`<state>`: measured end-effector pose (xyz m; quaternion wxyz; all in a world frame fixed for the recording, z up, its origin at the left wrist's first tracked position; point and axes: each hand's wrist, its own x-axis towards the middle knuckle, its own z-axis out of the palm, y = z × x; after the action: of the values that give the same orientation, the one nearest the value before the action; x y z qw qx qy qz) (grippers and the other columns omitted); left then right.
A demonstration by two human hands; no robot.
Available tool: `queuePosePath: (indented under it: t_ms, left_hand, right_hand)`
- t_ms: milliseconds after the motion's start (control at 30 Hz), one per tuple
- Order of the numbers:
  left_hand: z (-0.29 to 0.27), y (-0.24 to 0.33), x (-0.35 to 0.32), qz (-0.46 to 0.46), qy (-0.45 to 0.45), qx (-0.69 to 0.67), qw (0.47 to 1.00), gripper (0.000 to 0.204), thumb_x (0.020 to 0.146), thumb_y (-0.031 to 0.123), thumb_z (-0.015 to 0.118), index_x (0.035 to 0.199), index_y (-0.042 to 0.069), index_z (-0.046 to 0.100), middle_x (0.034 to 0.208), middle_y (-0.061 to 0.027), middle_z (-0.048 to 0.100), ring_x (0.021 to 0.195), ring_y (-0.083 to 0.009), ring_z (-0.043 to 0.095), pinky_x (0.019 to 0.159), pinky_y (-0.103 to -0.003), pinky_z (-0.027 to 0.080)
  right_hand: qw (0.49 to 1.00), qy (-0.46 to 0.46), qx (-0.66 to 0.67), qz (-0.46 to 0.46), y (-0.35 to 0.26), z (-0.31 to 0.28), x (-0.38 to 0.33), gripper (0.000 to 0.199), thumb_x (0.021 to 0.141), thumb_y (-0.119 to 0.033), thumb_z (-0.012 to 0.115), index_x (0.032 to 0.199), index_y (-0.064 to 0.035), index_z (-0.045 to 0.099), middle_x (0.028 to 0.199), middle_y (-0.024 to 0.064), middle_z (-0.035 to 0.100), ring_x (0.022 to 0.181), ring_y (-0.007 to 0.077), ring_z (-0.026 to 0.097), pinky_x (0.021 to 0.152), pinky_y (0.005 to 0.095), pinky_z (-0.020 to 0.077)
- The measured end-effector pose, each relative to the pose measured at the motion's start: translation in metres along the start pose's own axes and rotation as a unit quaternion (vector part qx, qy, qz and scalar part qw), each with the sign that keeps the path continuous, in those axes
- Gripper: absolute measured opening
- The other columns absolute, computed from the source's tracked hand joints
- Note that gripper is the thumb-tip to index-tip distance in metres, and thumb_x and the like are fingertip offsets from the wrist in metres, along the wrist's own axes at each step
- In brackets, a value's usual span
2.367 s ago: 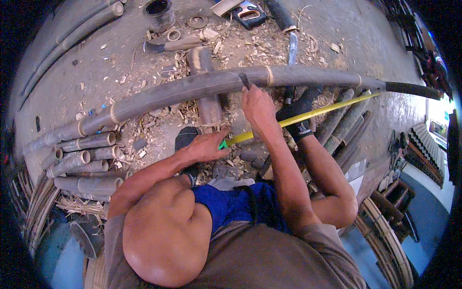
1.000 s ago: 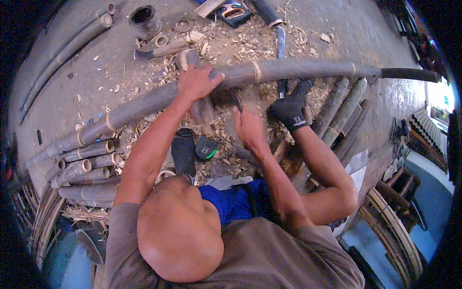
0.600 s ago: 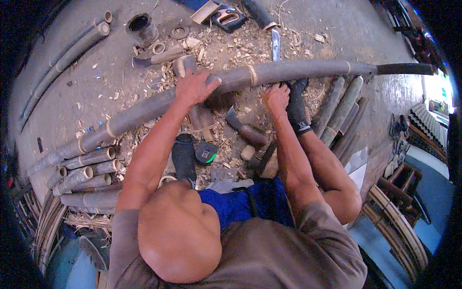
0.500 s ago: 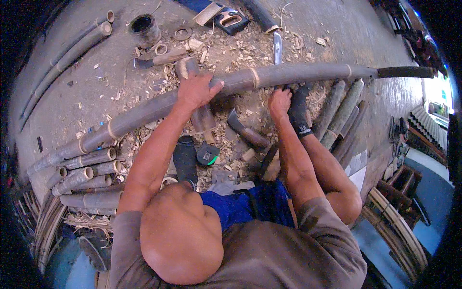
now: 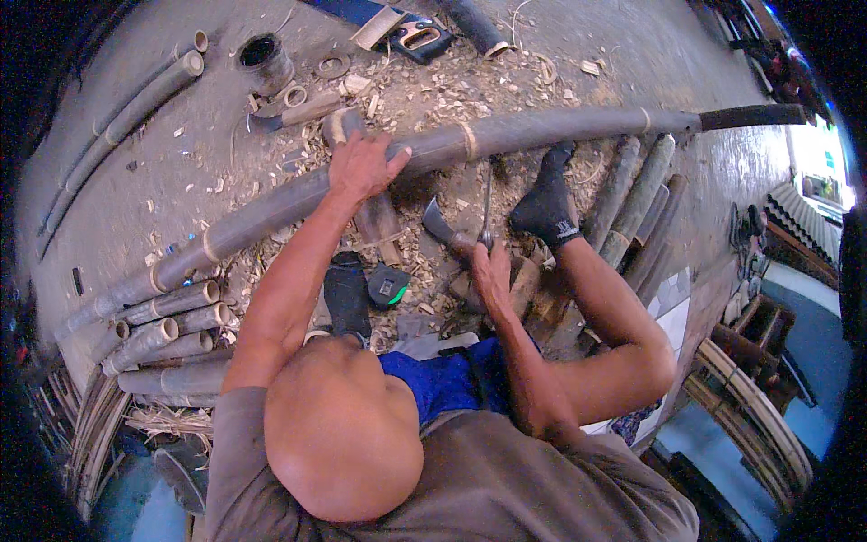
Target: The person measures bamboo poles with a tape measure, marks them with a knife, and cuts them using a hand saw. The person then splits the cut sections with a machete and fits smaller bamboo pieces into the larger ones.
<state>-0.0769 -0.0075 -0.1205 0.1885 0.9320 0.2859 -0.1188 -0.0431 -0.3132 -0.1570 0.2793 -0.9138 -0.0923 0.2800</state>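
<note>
A long grey-brown bamboo pole point(image 5: 542, 132) with pale node rings lies across in front of me, over a short thick wooden piece point(image 5: 375, 221). My left hand point(image 5: 361, 167) grips the pole from above, thumb stretched along it. On the near side of the pole, my right hand point(image 5: 490, 264) is closed around the handle of a long knife point(image 5: 488, 203). Its blade points away from me, seen nearly edge-on, apart from the pole. Beside that hand lies a hooked knife point(image 5: 440, 223), its wooden handle partly hidden by my hand.
Wood chips point(image 5: 433, 95) litter the floor. A handsaw point(image 5: 420, 38), a dark can point(image 5: 265, 61) and another hooked knife point(image 5: 293, 113) lie beyond the pole. A tape measure point(image 5: 386, 285) sits by my left foot. Cut bamboo pieces lie left point(image 5: 172, 303) and right point(image 5: 637, 203).
My right hand has come back toward me and left, drawing the knife from across the pole to its near side. My right foot has turned. The left hand still holds the pole.
</note>
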Motion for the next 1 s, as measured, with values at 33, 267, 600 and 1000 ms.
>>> queuePosePath:
  t_ms: [33,267,600,1000]
  left_hand:
    - [0.003,0.000,0.000,0.008,0.012,0.001,1.000,0.062,0.098,0.060,0.043,0.128,0.010,0.064,0.122,-0.0157,0.069,0.126,-0.0340,0.056,0.101,-0.051,0.046]
    - [0.011,-0.003,0.006,0.017,0.021,0.001,1.000,0.062,0.098,0.061,0.044,0.128,0.011,0.064,0.119,-0.0168,0.070,0.122,-0.0354,0.059,0.097,-0.052,0.048]
    - [0.008,-0.002,0.004,0.005,0.008,0.018,1.000,0.059,0.097,0.060,0.046,0.127,0.012,0.064,0.114,-0.0191,0.071,0.118,-0.0354,0.061,0.096,-0.051,0.048]
    - [0.012,-0.016,0.003,0.106,0.024,0.004,0.994,0.074,0.071,0.055,0.081,0.120,0.003,0.061,0.114,-0.0173,0.067,0.119,-0.0367,0.058,0.095,-0.050,0.050]
  right_hand:
    - [0.997,-0.009,0.081,0.002,0.004,-0.005,-0.019,0.046,0.097,-0.034,0.057,0.119,0.0069,0.056,0.096,0.0301,0.068,0.091,0.0448,0.067,0.076,0.0504,0.0516]
    - [0.995,-0.085,-0.004,-0.053,-0.033,-0.043,-0.079,0.052,0.099,-0.031,0.059,0.143,-0.0079,0.044,0.087,0.0304,0.068,0.077,0.0487,0.067,0.070,0.0544,0.0523]
    - [0.971,-0.131,-0.038,-0.194,-0.051,-0.034,-0.063,0.062,0.102,-0.018,0.054,0.158,-0.0230,0.029,0.112,0.0309,0.066,0.099,0.0505,0.065,0.086,0.0517,0.0518]
    - [0.964,-0.096,-0.102,-0.227,-0.082,-0.024,-0.028,0.071,0.098,-0.023,0.057,0.160,-0.0304,0.022,0.085,0.0291,0.068,0.077,0.0502,0.066,0.071,0.0578,0.0533]
